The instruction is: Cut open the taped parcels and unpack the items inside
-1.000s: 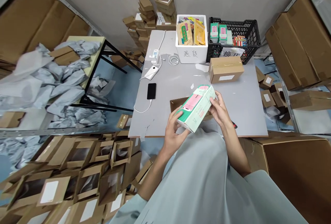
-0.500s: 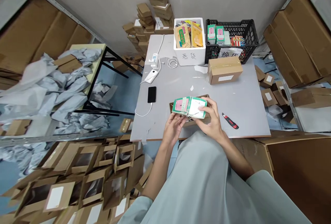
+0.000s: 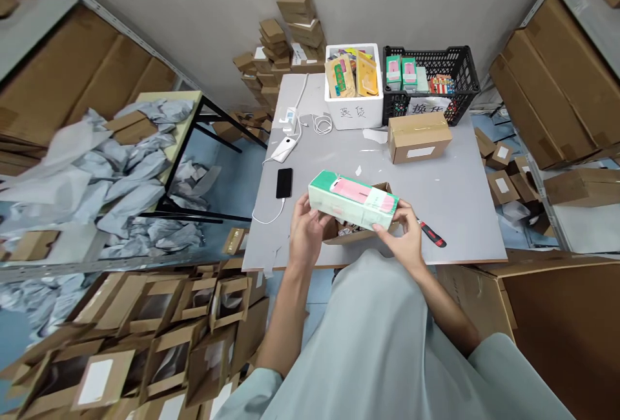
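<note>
Between my two hands I hold a long green, white and pink product box (image 3: 353, 200), raised over the table and lying lengthwise. My left hand (image 3: 306, 231) grips its left end from below, and my right hand (image 3: 403, 234) has the right end between thumb and fingers. Underneath, partly hidden by it, is an open cardboard box (image 3: 349, 236) with crumpled material inside. A red and black utility knife (image 3: 431, 234) lies just right of my right hand.
On the grey table (image 3: 460, 194) stand a closed cardboard box (image 3: 419, 139), a white foam bin (image 3: 356, 113) and a black crate (image 3: 465, 77) with similar green boxes. A phone (image 3: 284, 183) on a cable lies left. Open cartons (image 3: 194, 342) crowd the floor at left.
The product box has been turned in my hands so its long green and pink sides show instead of the white and pink faces. My left hand has shifted left.
</note>
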`<act>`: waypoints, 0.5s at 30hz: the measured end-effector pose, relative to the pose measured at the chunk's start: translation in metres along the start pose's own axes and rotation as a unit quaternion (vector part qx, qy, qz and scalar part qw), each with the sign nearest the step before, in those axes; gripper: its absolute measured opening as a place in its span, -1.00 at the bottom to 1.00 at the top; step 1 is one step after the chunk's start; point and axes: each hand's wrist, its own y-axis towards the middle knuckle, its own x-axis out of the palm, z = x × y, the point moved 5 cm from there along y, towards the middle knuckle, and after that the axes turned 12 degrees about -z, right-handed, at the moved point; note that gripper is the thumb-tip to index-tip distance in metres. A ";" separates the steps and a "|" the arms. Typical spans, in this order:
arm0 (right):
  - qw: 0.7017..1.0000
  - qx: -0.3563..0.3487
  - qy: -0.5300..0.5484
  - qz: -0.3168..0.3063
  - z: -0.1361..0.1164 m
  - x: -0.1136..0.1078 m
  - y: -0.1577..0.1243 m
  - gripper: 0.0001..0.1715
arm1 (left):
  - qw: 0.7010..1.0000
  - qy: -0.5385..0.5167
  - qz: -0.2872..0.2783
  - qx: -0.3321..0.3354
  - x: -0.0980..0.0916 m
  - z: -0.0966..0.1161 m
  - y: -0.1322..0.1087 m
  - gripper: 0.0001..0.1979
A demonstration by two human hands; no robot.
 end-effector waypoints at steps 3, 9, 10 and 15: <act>0.981 0.097 0.166 0.036 0.028 0.002 0.002 -0.37 | 0.994 0.082 -0.003 0.075 0.015 0.020 0.001 -0.36; 0.881 0.246 0.403 -0.021 0.056 0.024 -0.006 -0.40 | 0.994 0.087 -0.032 0.049 0.044 -0.003 0.008 0.00; 0.870 0.260 0.418 -0.033 0.056 0.028 -0.008 -0.40 | 0.996 0.066 -0.061 0.016 0.050 -0.012 0.010 0.01; 0.854 0.290 0.414 -0.123 0.058 0.036 -0.014 -0.32 | 0.991 0.029 -0.121 -0.057 0.065 -0.035 0.011 -0.09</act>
